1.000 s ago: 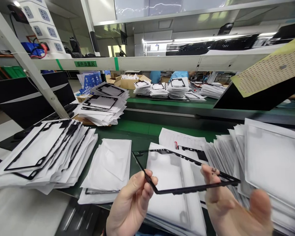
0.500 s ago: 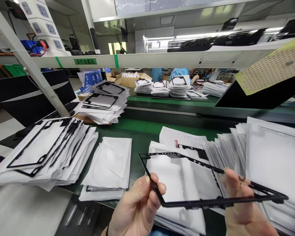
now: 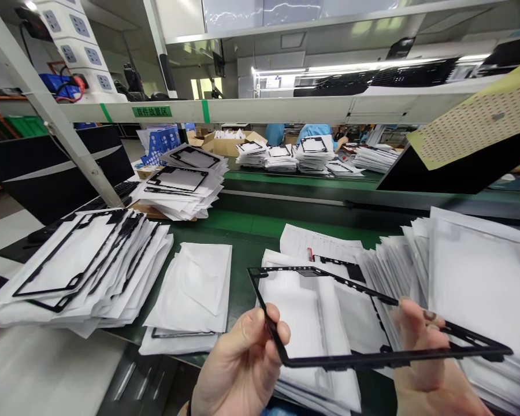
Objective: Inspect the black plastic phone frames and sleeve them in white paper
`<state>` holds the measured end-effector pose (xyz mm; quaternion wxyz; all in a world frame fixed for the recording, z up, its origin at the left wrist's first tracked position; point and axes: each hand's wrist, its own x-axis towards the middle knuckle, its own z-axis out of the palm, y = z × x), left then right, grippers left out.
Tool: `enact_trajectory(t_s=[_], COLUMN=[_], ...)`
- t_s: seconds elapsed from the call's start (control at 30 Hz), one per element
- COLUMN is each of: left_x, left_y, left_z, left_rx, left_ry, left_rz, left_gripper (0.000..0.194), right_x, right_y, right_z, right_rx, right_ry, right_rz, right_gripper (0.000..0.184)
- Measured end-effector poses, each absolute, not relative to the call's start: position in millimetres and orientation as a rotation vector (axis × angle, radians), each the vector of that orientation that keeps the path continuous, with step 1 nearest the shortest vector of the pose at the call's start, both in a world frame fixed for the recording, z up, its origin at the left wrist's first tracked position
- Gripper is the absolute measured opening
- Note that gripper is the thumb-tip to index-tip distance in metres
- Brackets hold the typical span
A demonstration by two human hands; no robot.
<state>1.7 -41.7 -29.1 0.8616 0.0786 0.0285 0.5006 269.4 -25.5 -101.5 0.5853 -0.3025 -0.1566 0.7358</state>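
Black frame (image 3: 351, 361) has shifted rightward!
Our left hand (image 3: 245, 359) pinches its side; whether our right hand (image 3: 433, 386) grips, we can't tell.

A tall white socket tower (image 3: 84, 49) is parked behind a pale rail (image 3: 264, 111), red plug (image 3: 78, 84) stuck in and all. A green label (image 3: 151, 111) is slapped on that rail. A dark monitor (image 3: 21, 179) is set by the tabletop's (image 3: 199, 236) far left corner. Past the far edge, an open cardboard box (image 3: 231, 145) can be spotted, plus a blue file holder (image 3: 162, 143).
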Motion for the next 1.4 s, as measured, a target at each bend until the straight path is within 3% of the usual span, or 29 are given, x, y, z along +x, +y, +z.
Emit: enact_trajectory(t_s=[0.13,0.23,0.4,0.73,0.8,0.83,0.93,1.03,1.13,1.23,1.4], left_x=[0,-11,-30,-56,-92,-112,-166,-190,-176,-135,-45], left_y=[-23,-5,14,14,9,5,-4,-6,-1,7,18], left_z=[-36,-59,-99,-127,-129,-131,-140,-156,-171,-180,-188], left_rx=[0.352,0.626,0.820,1.001,0.997,0.993,0.970,0.925,0.955,1.099,1.309], left_ry=[0.260,0.529,0.771,1.327,1.492,1.578,1.844,2.139,2.347,2.285,1.773], left_rz=[1.144,1.248,1.250,1.473,1.541,1.555,1.475,1.369,1.415,1.478,1.359], left_gripper=[0.025,0.037,0.038,0.047,0.051,0.052,0.043,0.028,0.015,0.027,0.040], right_x=[242,221,214,218,228,234,243,238,230,226,224], right_y=[-10,2,5,21,33,39,54,55,50,45,36], right_z=[-84,-87,-110,-142,-157,-166,-191,-202,-201,-197,-182], right_rx=[-0.424,-0.691,-0.965,-1.165,-1.273,-1.398,-1.602,-1.670,-1.671,-1.677,-1.582], right_ry=[-0.717,-0.986,-1.072,-1.360,-1.448,-1.543,-1.750,-1.809,-1.751,-1.666,-1.659], right_rz=[1.549,1.538,1.501,1.261,1.085,0.832,0.558,0.490,0.425,0.381,0.396], right_gripper=[0.049,0.042,0.031,0.039,0.039,0.038,0.041,0.041,0.036,0.031,0.032])
